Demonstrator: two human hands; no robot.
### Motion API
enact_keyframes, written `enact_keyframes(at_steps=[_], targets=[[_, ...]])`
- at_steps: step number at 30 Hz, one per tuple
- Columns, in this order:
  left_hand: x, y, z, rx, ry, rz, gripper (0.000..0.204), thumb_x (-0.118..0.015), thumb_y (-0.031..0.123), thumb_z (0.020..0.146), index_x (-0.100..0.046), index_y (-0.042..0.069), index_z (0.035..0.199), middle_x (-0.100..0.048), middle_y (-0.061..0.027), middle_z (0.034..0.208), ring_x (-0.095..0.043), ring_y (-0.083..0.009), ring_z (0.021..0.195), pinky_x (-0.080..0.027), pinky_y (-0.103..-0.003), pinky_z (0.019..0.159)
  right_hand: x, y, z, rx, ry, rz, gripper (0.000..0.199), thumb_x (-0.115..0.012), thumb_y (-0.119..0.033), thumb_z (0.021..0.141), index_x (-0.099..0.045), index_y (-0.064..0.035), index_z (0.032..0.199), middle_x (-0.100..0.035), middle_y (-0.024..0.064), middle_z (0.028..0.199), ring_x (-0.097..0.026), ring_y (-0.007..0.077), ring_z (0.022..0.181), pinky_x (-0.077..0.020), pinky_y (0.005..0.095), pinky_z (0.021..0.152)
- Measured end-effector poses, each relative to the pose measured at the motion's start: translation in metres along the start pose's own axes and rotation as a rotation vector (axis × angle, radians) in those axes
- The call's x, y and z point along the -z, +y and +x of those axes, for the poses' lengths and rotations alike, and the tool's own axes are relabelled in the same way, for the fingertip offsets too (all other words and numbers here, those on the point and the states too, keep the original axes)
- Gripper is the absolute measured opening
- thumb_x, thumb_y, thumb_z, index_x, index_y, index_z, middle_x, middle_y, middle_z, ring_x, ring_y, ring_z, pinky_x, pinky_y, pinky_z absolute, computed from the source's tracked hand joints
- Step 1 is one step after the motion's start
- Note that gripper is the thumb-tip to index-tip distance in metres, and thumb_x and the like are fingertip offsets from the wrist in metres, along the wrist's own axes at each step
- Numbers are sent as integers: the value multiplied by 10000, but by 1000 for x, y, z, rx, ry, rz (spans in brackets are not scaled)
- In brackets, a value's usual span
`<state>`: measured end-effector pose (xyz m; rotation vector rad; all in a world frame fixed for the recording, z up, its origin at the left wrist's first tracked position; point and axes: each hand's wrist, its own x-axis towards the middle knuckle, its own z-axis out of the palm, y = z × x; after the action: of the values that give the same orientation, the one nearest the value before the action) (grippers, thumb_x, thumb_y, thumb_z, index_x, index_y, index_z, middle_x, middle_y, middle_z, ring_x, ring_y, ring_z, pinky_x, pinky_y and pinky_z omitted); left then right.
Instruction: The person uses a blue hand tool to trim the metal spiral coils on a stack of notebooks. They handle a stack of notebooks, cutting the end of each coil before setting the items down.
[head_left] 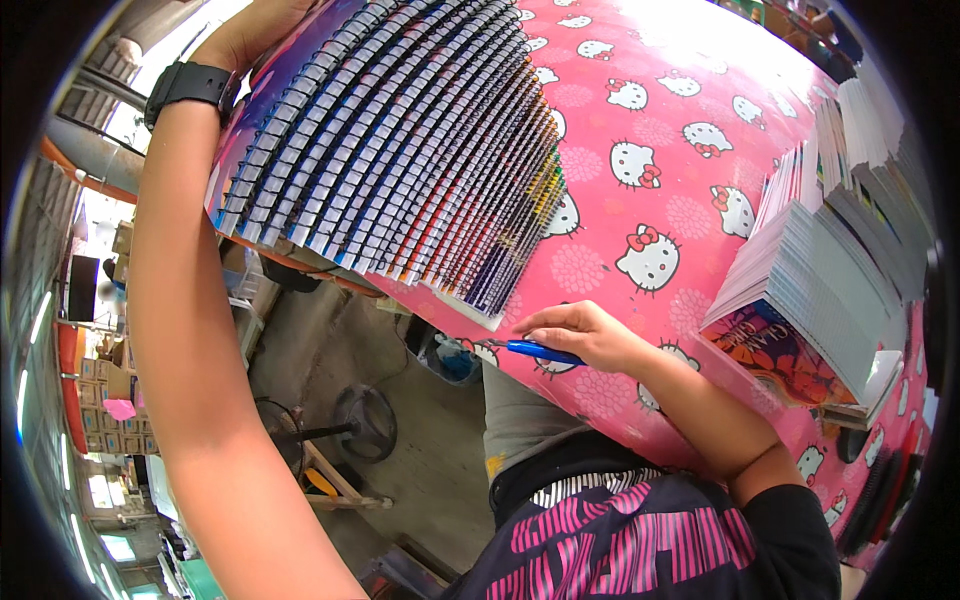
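A fanned-out row of spiral-bound notebooks [400,165] lies overlapping on the table, its coil edges showing as many dark wire lines. My left hand [258,32] reaches to the far left end of this row, below a black wristwatch. The top edge of the picture cuts off its fingers, so their grip is hidden. In my right hand [590,335] is a pair of blue-handled pliers [545,351], the metal tip pointing left. Both the hand and the tool are close to the table's near edge, just beyond the nearest corner of the row.
The table has a pink cover [620,230] printed with white cartoon cats. At the right stands a tall stack of bound books or pads [815,290], with more paper stacks behind. Below the near edge are a bin [450,360] and a black round-based stand [364,424] on the floor.
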<state>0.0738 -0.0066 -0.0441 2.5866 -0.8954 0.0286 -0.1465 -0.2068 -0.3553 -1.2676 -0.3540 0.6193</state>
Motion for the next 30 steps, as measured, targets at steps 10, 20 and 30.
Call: enact_keyframes(at_steps=[10,20,30], targets=[[-1,3,1,72,49,-55,454,-403,376,990,-560,30,1239,-589,-121,1211,-537,-159,1060,-397,-287,961,-5,-8,-1,468,375,-864,507,-706,-126,682,-583,-132,1173,-541,89,967,-530,270,933,-435,379,798],[-14,34,-21,108,129,117,469,-390,427,984,-588,70,1215,-617,-143,1152,-572,-170,1020,-440,-294,895,-1,-1,11,317,314,-701,365,-676,-195,783,-597,-68,1115,-599,62,926,-581,185,820,-459,337,716],[-14,48,-27,157,135,214,500,-370,463,978,-618,73,1169,-639,-167,1090,-609,-202,943,-463,-313,859,-2,-1,1,422,425,-1001,527,-721,-196,659,-582,-167,1167,-517,86,991,-493,268,945,-381,390,801]])
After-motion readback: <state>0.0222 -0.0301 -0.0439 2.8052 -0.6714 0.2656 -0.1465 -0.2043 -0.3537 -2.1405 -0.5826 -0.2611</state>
